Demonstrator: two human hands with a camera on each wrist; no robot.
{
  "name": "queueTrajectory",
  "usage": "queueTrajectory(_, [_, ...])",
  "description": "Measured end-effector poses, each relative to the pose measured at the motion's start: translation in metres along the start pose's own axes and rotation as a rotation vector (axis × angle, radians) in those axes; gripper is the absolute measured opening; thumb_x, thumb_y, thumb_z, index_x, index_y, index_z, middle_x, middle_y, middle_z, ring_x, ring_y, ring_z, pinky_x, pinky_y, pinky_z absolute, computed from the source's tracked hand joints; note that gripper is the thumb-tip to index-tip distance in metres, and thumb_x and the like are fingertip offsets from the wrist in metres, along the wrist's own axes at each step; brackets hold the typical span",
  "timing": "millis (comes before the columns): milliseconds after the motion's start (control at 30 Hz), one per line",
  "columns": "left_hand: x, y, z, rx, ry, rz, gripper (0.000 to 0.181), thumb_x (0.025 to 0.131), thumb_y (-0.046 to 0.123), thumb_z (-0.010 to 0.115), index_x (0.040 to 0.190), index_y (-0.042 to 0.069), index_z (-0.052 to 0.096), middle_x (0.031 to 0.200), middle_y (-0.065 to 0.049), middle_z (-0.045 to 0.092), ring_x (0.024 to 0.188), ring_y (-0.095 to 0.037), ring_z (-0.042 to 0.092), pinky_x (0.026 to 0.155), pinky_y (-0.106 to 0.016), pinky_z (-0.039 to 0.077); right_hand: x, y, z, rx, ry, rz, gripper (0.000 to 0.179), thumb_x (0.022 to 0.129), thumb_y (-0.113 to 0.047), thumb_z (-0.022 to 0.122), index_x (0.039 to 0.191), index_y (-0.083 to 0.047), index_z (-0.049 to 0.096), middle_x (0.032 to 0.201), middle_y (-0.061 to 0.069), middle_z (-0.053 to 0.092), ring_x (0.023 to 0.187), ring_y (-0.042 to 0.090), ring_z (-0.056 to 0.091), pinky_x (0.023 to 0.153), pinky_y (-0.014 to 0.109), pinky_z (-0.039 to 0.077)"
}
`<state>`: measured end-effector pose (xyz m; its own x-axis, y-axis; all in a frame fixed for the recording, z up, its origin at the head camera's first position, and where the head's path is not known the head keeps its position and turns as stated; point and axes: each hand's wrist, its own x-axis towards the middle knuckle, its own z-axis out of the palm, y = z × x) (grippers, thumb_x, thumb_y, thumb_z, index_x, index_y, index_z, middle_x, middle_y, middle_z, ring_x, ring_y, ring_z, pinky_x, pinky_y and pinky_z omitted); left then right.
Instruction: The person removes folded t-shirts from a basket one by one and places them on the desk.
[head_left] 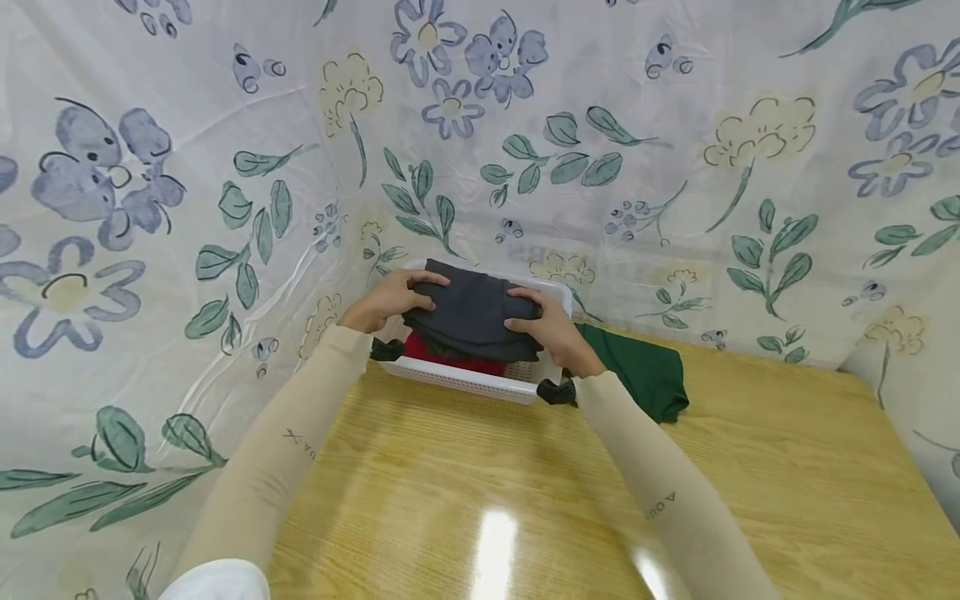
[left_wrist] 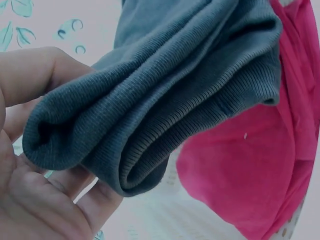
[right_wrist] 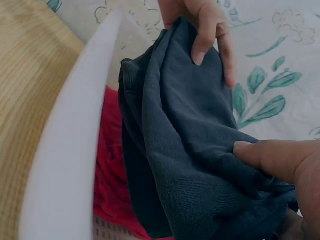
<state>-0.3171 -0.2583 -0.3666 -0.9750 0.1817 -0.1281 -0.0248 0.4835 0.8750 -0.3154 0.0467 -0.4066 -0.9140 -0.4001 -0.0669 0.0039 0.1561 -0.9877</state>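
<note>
From the head, we are looking down on a white basket (head_left: 461, 381) with a folded dark grey cloth (head_left: 480, 312) above it. The left hand (head_left: 386, 298) is gripping the cloth over the basket's left side and the right hand (head_left: 557, 332) over its right, both arms reaching forward from the basket's near side. Red fabric (head_left: 457, 357) is lying inside the basket. Only here are we seeing a green cloth (head_left: 645, 375) on the wooden table (head_left: 420, 483), just right of the basket.

From the left wrist, we are finding what the head view is hiding: stacked layers and ribbed edges, with the left fingers curling around the folded end, above the basket.

From the right wrist, we are seeing one right digit pressing on the cloth's upper face, the other right fingers mostly hidden, while the left hand is holding the far end, beyond the basket's blurred rim.
</note>
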Motion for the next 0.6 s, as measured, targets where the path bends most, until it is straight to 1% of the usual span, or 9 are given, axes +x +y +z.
queueTrajectory(200, [0.003,0.010,0.004,-0.020,0.013,0.036,0.046,0.095,0.004,0.068,0.138,0.019,0.067,0.157,-0.011,0.042,0.128,-0.029,0.050,0.095,-0.038,0.046,-0.007,-0.010,-0.015,0.017,0.014,-0.020,0.056,0.098,-0.009,0.072,0.148,-0.027,0.055,0.156,0.016,0.042,0.134,0.034,0.053,0.102,0.048,0.050])
queueTrajectory(400, [0.001,0.021,0.012,-0.026,-0.005,0.058,0.046,0.096,0.004,0.068,0.139,0.019,0.066,0.157,-0.013,0.042,0.129,-0.031,0.052,0.096,-0.039,0.049,-0.017,-0.016,-0.028,-0.003,0.020,-0.021,0.057,0.097,-0.012,0.073,0.148,-0.030,0.055,0.153,0.017,0.045,0.130,0.034,0.056,0.102,0.048,0.050])
queueTrajectory(500, [0.001,0.026,0.017,-0.030,-0.004,0.076,0.045,0.095,0.003,0.069,0.137,0.019,0.067,0.156,-0.012,0.042,0.127,-0.030,0.051,0.096,-0.038,0.049,-0.022,-0.018,-0.035,-0.013,0.020,-0.044,0.058,0.097,-0.011,0.073,0.149,-0.029,0.054,0.152,0.017,0.046,0.128,0.034,0.058,0.101,0.050,0.051])
queueTrajectory(600, [0.001,0.032,0.022,-0.035,-0.008,0.097,0.044,0.096,0.003,0.069,0.137,0.018,0.067,0.155,-0.012,0.043,0.125,-0.030,0.053,0.093,-0.035,0.051,-0.026,-0.019,-0.041,-0.018,0.025,-0.070,0.058,0.097,-0.010,0.073,0.150,-0.026,0.054,0.152,0.018,0.046,0.128,0.035,0.058,0.101,0.051,0.051])
